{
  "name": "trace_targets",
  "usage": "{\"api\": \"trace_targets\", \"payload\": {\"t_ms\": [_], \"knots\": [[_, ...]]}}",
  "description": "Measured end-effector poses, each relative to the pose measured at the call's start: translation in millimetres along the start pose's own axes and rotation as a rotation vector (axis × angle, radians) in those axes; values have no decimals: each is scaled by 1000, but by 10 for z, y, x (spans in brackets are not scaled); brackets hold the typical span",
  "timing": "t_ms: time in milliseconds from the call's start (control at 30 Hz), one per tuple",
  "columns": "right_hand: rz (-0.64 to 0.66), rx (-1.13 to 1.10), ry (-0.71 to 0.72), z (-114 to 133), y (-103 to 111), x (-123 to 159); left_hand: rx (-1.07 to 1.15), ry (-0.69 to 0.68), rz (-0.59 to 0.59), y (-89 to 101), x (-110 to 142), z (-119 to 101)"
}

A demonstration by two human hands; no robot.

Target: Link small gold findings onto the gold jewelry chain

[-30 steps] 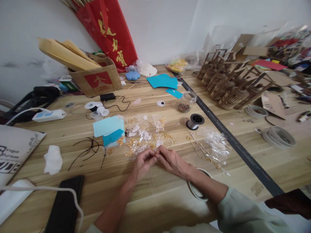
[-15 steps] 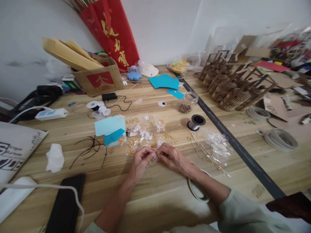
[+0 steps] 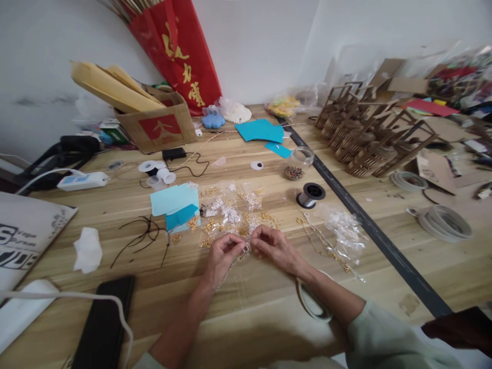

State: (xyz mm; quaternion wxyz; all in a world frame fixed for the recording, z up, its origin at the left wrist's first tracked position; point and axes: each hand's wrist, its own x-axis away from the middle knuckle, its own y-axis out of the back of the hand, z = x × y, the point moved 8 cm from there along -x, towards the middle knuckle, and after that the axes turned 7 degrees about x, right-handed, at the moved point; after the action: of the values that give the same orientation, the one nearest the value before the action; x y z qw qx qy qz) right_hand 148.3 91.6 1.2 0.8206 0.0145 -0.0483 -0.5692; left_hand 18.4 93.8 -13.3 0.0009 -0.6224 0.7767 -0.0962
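At left lie blue cards (image 3: 180,217). The left hand (image 3: 222,259) pinches a thin chain (image 3: 231,267), which trails toward the wrist. Just right of its fingertips, the right hand (image 3: 277,248) is curled; I cannot tell whether it grips anything. Farther right stands a wire spool (image 3: 309,196).

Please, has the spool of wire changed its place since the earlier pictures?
No, in no direction: judged against the dark strip, the spool of wire keeps the same place, left of it.
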Motion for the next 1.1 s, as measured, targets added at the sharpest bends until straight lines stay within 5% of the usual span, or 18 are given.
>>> {"api": "trace_targets", "payload": {"t_ms": [500,1100], "knots": [[-78,118,122,-6,-3,47,-88,-147,-12,-15,-9,-44],[-70,473,293,199,-12,82,-142,-23,-20,16,-29,42]]}}
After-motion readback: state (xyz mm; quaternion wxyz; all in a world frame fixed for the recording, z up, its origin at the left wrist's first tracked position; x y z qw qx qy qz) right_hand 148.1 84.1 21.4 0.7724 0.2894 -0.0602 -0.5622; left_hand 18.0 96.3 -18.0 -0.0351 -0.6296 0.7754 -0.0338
